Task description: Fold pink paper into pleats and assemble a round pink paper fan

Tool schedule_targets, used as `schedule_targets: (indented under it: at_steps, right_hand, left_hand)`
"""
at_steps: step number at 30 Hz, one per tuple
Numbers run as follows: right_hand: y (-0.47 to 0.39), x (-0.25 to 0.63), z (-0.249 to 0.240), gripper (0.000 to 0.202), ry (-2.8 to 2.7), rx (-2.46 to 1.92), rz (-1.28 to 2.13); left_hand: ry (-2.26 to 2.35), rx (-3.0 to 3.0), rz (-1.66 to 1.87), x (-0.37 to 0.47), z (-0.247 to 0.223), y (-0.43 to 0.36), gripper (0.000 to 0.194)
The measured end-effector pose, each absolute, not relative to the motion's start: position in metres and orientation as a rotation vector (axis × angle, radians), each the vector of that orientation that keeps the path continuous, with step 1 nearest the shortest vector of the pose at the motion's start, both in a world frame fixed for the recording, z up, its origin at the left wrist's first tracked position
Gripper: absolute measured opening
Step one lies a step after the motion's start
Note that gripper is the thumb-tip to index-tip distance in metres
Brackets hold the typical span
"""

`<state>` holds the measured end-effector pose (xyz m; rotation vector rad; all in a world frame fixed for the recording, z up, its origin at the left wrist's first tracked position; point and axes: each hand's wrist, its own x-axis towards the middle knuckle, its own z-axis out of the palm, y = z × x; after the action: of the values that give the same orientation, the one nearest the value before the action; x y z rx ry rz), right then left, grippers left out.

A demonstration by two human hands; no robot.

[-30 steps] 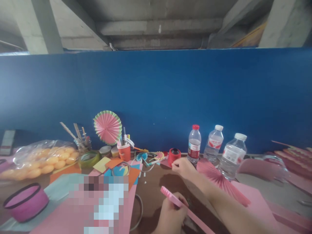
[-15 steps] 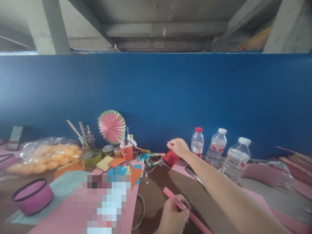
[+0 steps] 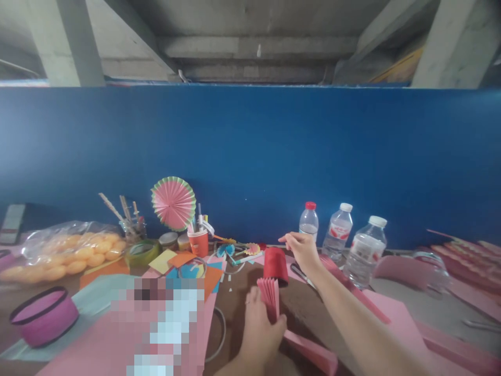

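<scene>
My left hand (image 3: 261,324), low in the middle, is closed on a pleated pink paper strip (image 3: 270,295). The strip's folds fan apart at the upper end, and a further length (image 3: 311,351) runs down to the right. My right hand (image 3: 304,255) is raised above the table, its fingers bent together and pointing left; whether something small is pinched there is hidden. Just left of it and below is a red cylinder (image 3: 275,265) with a dark rim, apart from the fingers. Dark-handled scissors (image 3: 303,275) lie below my right wrist.
Three plastic bottles (image 3: 337,232) stand along the blue wall (image 3: 250,156). On the left are a magenta round container (image 3: 44,318), a bag of orange balls (image 3: 84,256), green tape (image 3: 144,253) and a red cup (image 3: 198,243) of pens. A paper rosette (image 3: 173,203) stands behind.
My left hand has moved up along the pink strip, whose pleats have spread apart. The red cylinder, tilted beside my right hand before, stands more upright; my right hand has moved slightly right and down.
</scene>
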<state>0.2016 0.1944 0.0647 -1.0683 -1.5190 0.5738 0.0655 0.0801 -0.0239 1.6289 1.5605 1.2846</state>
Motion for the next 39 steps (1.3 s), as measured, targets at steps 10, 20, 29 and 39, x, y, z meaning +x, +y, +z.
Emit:
schedule_targets:
  at_steps: [10, 20, 29, 39]
  right_hand:
    - [0.149, 0.198, 0.066, 0.03, -1.355, -0.805, 0.707]
    - [0.117, 0.182, 0.068, 0.028, -1.327, -0.628, 0.894]
    - [0.117, 0.187, 0.066, 0.025, -1.276, -0.545, 0.972]
    - [0.109, 0.191, 0.073, 0.028, -1.334, -0.566, 1.269]
  left_hand:
    - [1.63, 1.677, 1.515, 0.055, -0.01, 0.079, 0.057]
    - [1.325, 1.813, 1.402, 0.059, -0.009, 0.073, 0.062]
    - [1.071, 1.524, 1.385, 0.069, -0.006, 0.071, 0.078]
    - [1.197, 1.526, 1.622, 0.068, -0.001, 0.073, 0.076]
